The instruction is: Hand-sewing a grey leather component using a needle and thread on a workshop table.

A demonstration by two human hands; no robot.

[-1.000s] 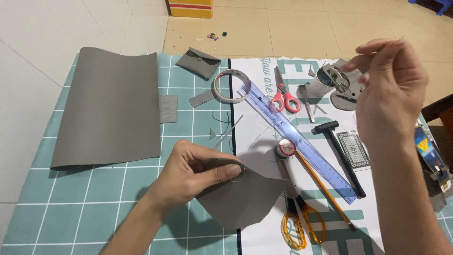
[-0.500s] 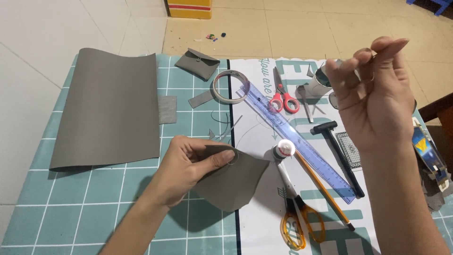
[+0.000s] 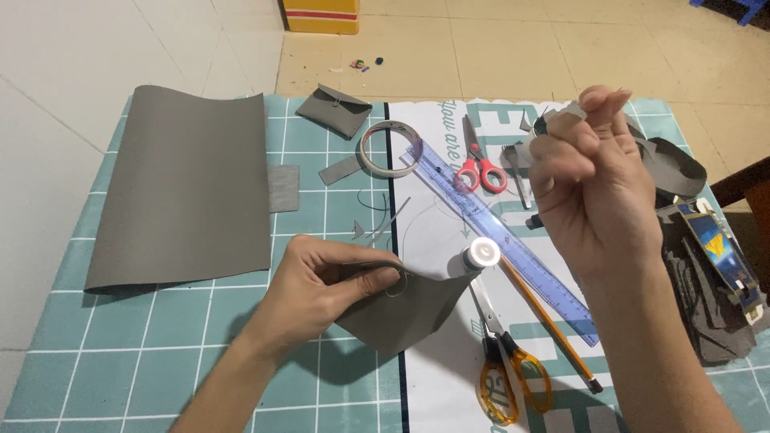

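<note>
Left hand (image 3: 321, 285) is pinching a small folded piece of grey leather (image 3: 405, 309), thumb on top, fingers curled underneath, so the piece sticks out just to the right of the fingers, over the teal cutting mat (image 3: 160, 353). Right hand (image 3: 589, 172) is raised above the mat, fingertips pressed together; can't tell what's between them. On the mat beyond the piece: a blue ruler (image 3: 501, 236), red scissors (image 3: 480, 164), and a big grey sheet (image 3: 188, 188) far left.
</note>
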